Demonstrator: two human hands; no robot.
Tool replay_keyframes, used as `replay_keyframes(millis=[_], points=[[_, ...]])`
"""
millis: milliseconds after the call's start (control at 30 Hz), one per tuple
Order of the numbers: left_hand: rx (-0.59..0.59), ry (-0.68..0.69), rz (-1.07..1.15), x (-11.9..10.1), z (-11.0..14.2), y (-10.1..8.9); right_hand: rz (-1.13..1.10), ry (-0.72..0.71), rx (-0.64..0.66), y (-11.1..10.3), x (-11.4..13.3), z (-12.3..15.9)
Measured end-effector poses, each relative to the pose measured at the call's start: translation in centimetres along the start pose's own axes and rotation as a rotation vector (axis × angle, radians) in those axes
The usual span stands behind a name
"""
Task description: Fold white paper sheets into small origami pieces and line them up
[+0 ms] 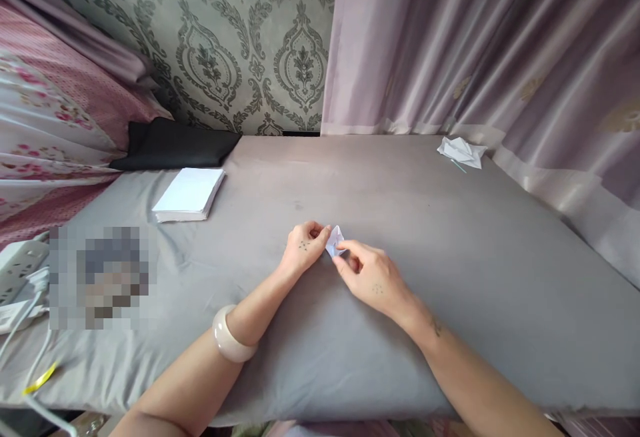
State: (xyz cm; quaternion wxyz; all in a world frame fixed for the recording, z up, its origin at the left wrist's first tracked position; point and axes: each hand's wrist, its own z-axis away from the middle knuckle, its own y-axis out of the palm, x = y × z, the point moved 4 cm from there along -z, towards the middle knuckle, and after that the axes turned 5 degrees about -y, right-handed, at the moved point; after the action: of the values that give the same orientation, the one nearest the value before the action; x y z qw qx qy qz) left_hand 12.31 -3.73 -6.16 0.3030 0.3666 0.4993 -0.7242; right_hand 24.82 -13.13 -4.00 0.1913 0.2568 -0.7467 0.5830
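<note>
A small piece of folded white paper (pixel 335 239) is between my two hands, above the middle of the grey cloth. My left hand (pixel 305 247) pinches its left edge between thumb and fingers. On the right side of the paper, my right hand (pixel 370 273) has its thumb and index finger closed on the edge. The paper has pointed corners and creased faces. My fingers hide parts of its edges. A pale bangle (pixel 233 335) circles my left forearm.
A stack of white paper (pixel 189 195) lies at the left, before a black folded item (pixel 177 144). Folded white paper pieces (pixel 463 151) rest at the far right. A power strip (pixel 21 265) with cables sits at the left edge. Curtains (pixel 410 43) hang behind the grey cloth (pixel 500 270).
</note>
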Motion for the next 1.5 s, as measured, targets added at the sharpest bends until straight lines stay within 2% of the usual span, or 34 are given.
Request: replay_keyframes(millis=[100, 200, 300, 500, 567, 633, 767, 967, 1167, 1333, 1500], points=[[0.01, -0.01, 0.076, 0.7, -0.5, 0.0, 0.122, -0.016, 0.066, 1.4, 0.9, 0.4], [0.007, -0.015, 0.116, 1.3, -0.9, 0.1, 0.227, -0.047, 0.046, 2.4, 0.8, 0.3], [0.027, -0.041, 0.165, 1.8, -1.1, 0.2, 0.255, -0.078, 0.006, 2.3, -0.1, 0.1], [0.06, -0.088, 0.247, 2.2, -1.3, 0.4, 0.296, -0.021, -0.094, -1.5, -4.2, -1.2], [0.069, -0.09, 0.245, 2.2, -1.2, 0.5, 0.352, 0.056, -0.108, -3.2, -6.5, -2.3], [0.077, -0.086, 0.24, 2.1, -1.2, 0.5, 0.406, 0.196, -0.114, -4.9, -9.1, -3.4], [0.093, -0.063, 0.216, 2.0, -1.2, 0.6, 0.458, 0.347, -0.177, -8.0, -13.5, -5.4], [0.097, -0.062, 0.226, 2.0, -1.4, 0.7, 0.437, 0.524, -0.199, -10.3, -17.3, -7.0], [0.105, -0.07, 0.22, 1.7, -1.1, 0.6, 0.373, 0.603, -0.188, -10.5, -18.6, -7.3], [0.113, -0.069, 0.229, 2.0, -1.3, 0.7, 0.336, 0.668, -0.285, -11.1, -18.8, -5.8], [0.109, -0.07, 0.226, 2.1, -1.4, 0.7, 0.279, 0.699, -0.303, -9.3, -17.9, -3.1]])
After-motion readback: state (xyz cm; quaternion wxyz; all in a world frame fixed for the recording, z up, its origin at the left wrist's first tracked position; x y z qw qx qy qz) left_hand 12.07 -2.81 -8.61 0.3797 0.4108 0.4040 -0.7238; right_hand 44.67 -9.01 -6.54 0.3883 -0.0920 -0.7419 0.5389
